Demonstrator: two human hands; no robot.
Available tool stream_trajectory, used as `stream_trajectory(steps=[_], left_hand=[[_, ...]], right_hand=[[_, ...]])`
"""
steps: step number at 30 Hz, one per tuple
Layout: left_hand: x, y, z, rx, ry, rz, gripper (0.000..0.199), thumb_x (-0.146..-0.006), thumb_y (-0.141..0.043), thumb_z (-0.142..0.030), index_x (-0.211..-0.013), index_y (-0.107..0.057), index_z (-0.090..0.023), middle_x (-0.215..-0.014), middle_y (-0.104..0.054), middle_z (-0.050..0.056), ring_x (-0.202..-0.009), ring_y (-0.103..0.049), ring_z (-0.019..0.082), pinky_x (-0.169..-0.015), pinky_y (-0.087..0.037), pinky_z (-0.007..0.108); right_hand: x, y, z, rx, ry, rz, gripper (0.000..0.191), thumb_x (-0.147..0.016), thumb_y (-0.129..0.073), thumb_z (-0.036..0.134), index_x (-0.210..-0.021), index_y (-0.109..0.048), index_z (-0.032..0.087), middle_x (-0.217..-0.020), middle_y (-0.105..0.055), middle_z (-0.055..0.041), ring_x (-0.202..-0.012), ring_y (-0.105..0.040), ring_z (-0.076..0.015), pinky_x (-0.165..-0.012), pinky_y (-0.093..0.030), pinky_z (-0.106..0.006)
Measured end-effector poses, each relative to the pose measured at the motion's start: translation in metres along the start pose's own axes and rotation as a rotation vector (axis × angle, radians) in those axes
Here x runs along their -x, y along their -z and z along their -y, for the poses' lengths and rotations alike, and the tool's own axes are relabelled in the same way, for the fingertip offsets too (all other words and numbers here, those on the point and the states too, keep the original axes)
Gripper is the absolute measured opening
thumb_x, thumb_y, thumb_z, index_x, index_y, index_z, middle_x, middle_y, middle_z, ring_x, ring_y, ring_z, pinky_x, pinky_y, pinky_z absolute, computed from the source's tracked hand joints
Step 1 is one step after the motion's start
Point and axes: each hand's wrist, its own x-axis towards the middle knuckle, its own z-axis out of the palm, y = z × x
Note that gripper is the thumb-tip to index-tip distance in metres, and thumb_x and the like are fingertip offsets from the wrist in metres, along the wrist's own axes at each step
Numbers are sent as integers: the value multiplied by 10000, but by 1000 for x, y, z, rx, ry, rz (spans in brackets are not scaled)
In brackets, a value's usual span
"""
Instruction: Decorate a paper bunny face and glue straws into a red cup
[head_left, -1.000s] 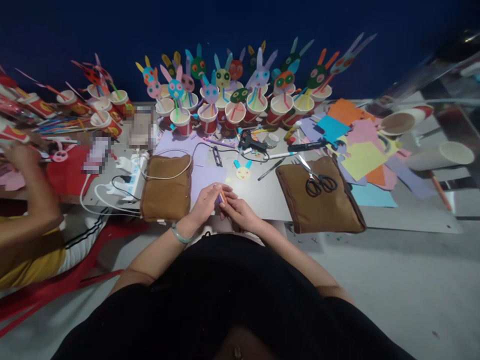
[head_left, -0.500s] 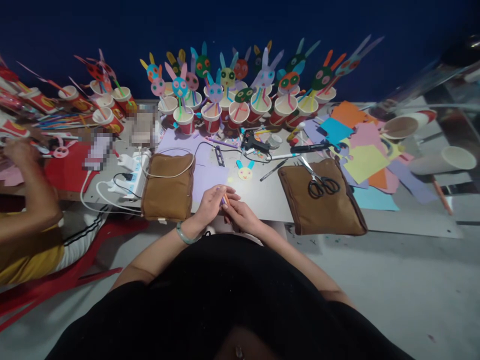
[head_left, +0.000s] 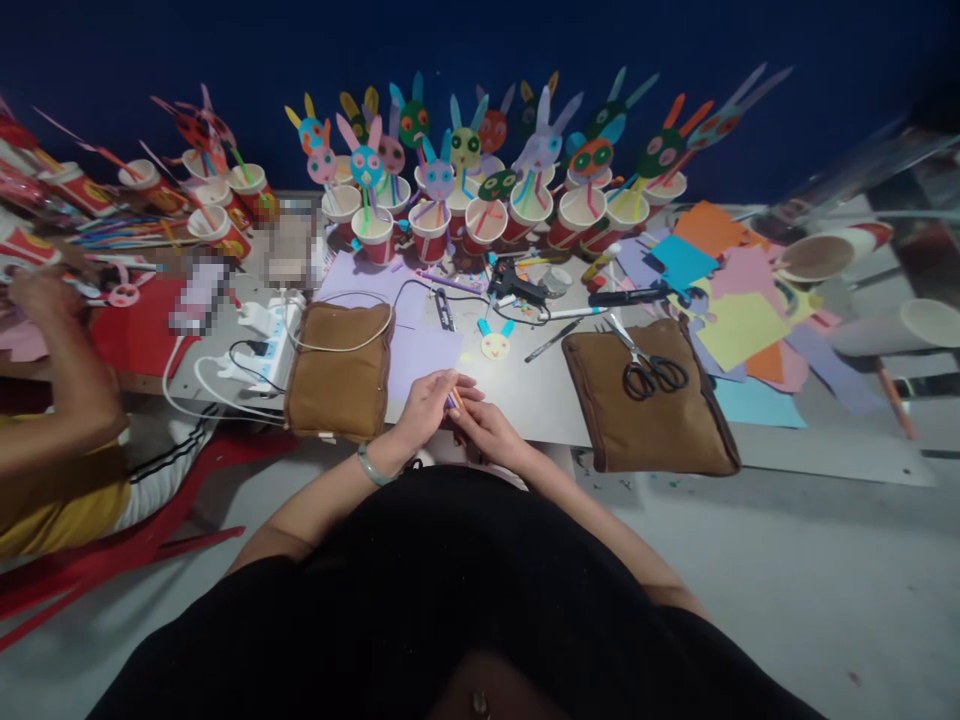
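My left hand (head_left: 426, 408) and my right hand (head_left: 491, 432) meet at the table's front edge, closed around thin orange and purple sticks (head_left: 454, 400). Only a short length of the sticks shows between my fingers, so their exact kind is hard to make out. Just beyond my hands a yellow paper rabbit face (head_left: 495, 346) with blue ears lies flat on the table. Sheets of purple paper (head_left: 424, 352) lie to the left of it. Behind them are a box cutter (head_left: 445, 310) and a black glue gun (head_left: 517, 284).
Paper cups (head_left: 484, 226) with rabbit-faced straws line the back wall. Brown cushions flank my hands, the left one (head_left: 337, 375) beside a power strip (head_left: 279, 340), the right one (head_left: 652, 430) bearing scissors (head_left: 643, 365). Coloured paper (head_left: 750, 325) is heaped right. A co-worker's arm (head_left: 56, 360) is at left.
The view has shifted slightly, so the table's things appear a little further right. My hands stay together on the sticks, with slightly more of the orange showing.
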Motion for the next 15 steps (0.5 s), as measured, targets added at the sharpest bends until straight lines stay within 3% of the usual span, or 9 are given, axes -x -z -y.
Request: stream_trajectory(steps=[3,7,12,15], left_hand=[[-2,-1,1,20,30,-15,626,-746,-725,-712,-966,-715,-126,-784,-764,102,-619,-703,159,-552,-550,236],[-1,1,4,56,89,84,750,-755,-721,-707,-1267,-623,-168,-921,-778,97,-511,-664,146,-410,-476,229],[-2,0,5,39,48,8,610,-812,-665,-691,-995,-708,-111,-824,-766,123,-616,-708,178,-515,-534,250],[-5,-2,2,29,35,-28,590,-819,-660,-682,-976,-710,-116,-812,-763,119,-640,-705,171,-508,-504,227]], right_hand=[[0,1,-1,-26,-2,-8,557,-941,-449,730,-799,-531,197,-612,-556,24,-568,-533,-121,-591,-444,-271],[0,2,-4,-66,18,-11,539,-956,-435,716,-831,-531,200,-597,-557,30,-584,-557,-129,-622,-467,-277],[1,3,-3,-16,43,12,538,-963,-444,697,-800,-539,194,-617,-571,19,-575,-533,-122,-593,-425,-266],[3,5,-2,1,36,23,522,-963,-460,687,-821,-549,193,-637,-582,12,-592,-540,-131,-604,-430,-273]])
